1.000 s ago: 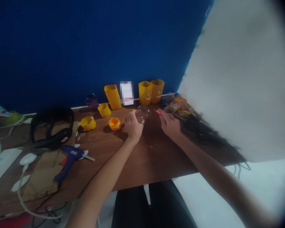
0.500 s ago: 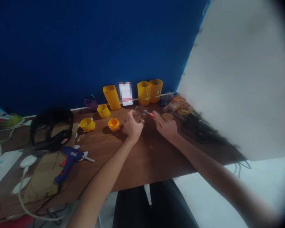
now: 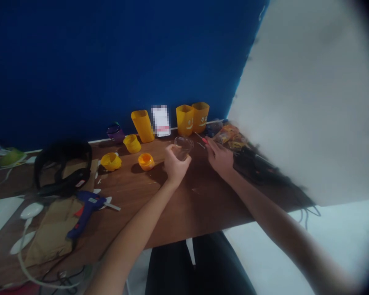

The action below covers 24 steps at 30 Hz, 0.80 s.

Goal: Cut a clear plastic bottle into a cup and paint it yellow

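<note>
1. Two hands fill my remote view: the left hand (image 3: 176,166) is wrapped round a clear cup (image 3: 183,148), over the middle of the table (image 3: 184,215); the right hand (image 3: 220,158) pinches a red-handled tool (image 3: 205,140), its thin tip apart from the cup.
2. I'd grip the thin-looking cup steadily without squeezing, and steer the tool with small finger movements.
3. Open room lies between the forearms, towards me.
4. I'd mind the orange jar (image 3: 146,162) leftward, the smiling yellow bins (image 3: 199,116) behind and the black object (image 3: 256,167) rightward.
</note>
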{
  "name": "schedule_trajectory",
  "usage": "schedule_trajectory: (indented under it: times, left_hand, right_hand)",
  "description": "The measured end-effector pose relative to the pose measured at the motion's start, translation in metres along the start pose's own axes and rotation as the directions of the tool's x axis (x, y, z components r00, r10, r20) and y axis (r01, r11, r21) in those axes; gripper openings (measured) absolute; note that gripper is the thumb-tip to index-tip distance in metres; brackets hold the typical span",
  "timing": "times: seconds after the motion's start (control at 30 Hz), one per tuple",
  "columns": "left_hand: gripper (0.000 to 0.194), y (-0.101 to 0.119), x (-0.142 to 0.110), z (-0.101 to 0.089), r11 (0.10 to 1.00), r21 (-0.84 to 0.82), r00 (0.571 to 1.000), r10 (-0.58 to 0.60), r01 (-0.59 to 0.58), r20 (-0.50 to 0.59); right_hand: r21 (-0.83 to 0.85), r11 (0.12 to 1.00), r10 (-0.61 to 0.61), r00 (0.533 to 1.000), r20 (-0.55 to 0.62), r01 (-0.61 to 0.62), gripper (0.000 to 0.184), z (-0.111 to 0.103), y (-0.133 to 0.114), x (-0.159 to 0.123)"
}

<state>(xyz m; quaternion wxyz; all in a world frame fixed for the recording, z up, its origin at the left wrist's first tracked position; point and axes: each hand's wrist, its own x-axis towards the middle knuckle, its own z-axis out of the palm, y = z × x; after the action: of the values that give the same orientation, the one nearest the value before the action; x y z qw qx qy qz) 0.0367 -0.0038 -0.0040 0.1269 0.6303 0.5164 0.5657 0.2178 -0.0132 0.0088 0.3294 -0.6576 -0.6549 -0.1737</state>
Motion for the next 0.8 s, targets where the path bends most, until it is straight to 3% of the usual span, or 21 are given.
schedule_trajectory:
  times: [0.2, 0.33, 0.57, 0.67, 0.8]
  left_hand:
    - [0.055, -0.008, 0.010, -0.006, 0.974, 0.225, 0.998, 0.022, -0.008, -0.059]
    - [0.058, -0.007, 0.011, -0.009, 0.971, 0.239, 0.999, -0.012, 0.022, -0.041]
    - [0.060, -0.005, 0.012, -0.009, 0.979, 0.191, 0.998, -0.067, 0.067, -0.004]
    - [0.061, -0.004, 0.008, -0.009, 0.990, 0.143, 1.000, -0.019, 0.019, -0.002]
    - [0.058, 0.000, -0.003, -0.006, 0.994, 0.041, 0.990, 0.100, -0.104, 0.099]
  right_hand:
    - [0.127, 0.950, -0.282, 0.958, -0.047, 0.286, 0.040, -0.005, -0.002, -0.007]
    - [0.085, 0.932, -0.350, 0.935, -0.057, 0.353, 0.037, -0.002, -0.004, -0.009]
    - [-0.031, 0.953, -0.302, 0.952, -0.048, 0.301, 0.038, 0.006, -0.003, -0.012]
    - [-0.070, 0.976, -0.206, 0.978, 0.028, 0.208, 0.041, 0.007, 0.001, -0.008]
    - [-0.132, 0.990, -0.039, 0.992, 0.121, 0.054, 0.046, 0.006, 0.010, 0.000]
